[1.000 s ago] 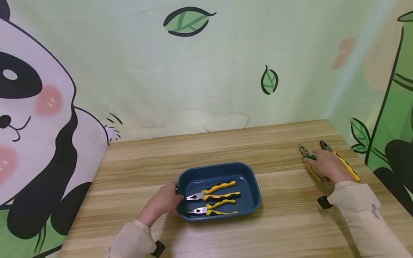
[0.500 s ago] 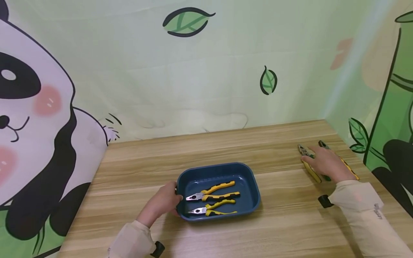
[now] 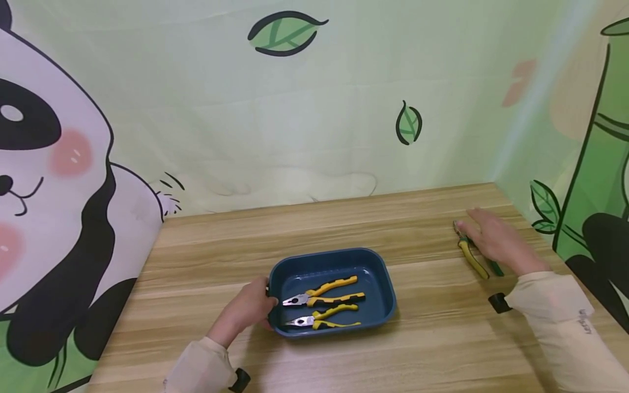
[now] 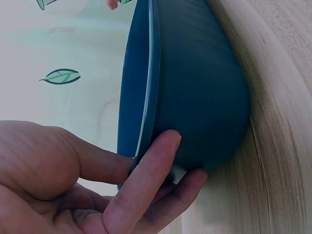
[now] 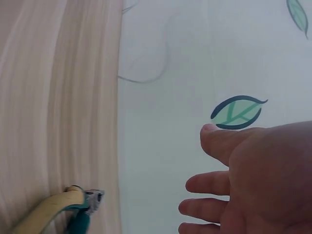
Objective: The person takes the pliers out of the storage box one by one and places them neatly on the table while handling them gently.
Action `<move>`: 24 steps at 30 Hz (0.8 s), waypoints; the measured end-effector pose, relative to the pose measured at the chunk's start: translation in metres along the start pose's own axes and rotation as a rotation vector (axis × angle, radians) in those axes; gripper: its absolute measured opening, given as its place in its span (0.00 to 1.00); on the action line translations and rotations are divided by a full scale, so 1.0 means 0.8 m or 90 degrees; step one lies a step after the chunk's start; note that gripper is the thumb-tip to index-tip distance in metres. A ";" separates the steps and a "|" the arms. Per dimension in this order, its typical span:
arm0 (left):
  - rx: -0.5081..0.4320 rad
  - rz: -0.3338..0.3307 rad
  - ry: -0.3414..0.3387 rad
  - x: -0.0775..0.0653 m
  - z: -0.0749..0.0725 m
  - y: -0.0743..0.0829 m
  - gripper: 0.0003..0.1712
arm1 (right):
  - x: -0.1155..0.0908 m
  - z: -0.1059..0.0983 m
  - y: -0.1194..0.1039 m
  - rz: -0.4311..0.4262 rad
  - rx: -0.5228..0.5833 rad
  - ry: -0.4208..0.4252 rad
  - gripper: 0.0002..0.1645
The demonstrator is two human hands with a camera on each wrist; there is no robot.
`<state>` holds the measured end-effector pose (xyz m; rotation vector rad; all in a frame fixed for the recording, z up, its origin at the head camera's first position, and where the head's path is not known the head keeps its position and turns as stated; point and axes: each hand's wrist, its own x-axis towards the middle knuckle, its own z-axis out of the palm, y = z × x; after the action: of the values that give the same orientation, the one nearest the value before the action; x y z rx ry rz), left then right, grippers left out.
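Note:
My left hand (image 3: 249,307) pinches the left rim of a dark blue plastic bin (image 3: 380,292), thumb (image 4: 109,165) inside and fingers against the outer wall. Inside the bin lie two pairs of yellow-and-black pliers, combination pliers (image 3: 339,298) and, nearer me, slimmer-nosed pliers (image 3: 321,322). Over at the right, my right hand (image 3: 502,243) is spread above the table with straight fingers, holding nothing. Below and beside it lies a pair of pliers (image 3: 473,261) with yellow-and-green handles; the hand partly covers it. The right wrist view shows these pliers (image 5: 58,209) apart from the hand.
The wood-grain table (image 3: 221,240) runs back to a green fabric backdrop (image 3: 334,164) with leaf prints. A panda print covers the left side, and another printed panel (image 3: 580,191) borders the right edge.
My right hand has lifted and shifted slightly right off the yellow-and-green pliers, its fingers straightening. It now hides the second, yellow-and-black pair there. The left hand and bin have stayed put.

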<state>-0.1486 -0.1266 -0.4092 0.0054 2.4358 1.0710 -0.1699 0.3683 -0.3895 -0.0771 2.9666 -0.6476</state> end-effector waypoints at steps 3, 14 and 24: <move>-0.001 -0.003 -0.001 0.000 -0.001 0.000 0.23 | -0.001 -0.007 -0.004 -0.008 -0.013 0.001 0.48; -0.005 -0.001 -0.002 -0.001 -0.001 0.000 0.22 | -0.002 -0.029 -0.016 -0.019 -0.063 0.021 0.46; -0.001 -0.009 -0.005 0.000 -0.001 0.001 0.23 | -0.004 -0.054 -0.029 -0.024 -0.070 0.021 0.49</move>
<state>-0.1489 -0.1267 -0.4083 -0.0069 2.4241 1.0651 -0.1711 0.3649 -0.3406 -0.1323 3.0375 -0.4936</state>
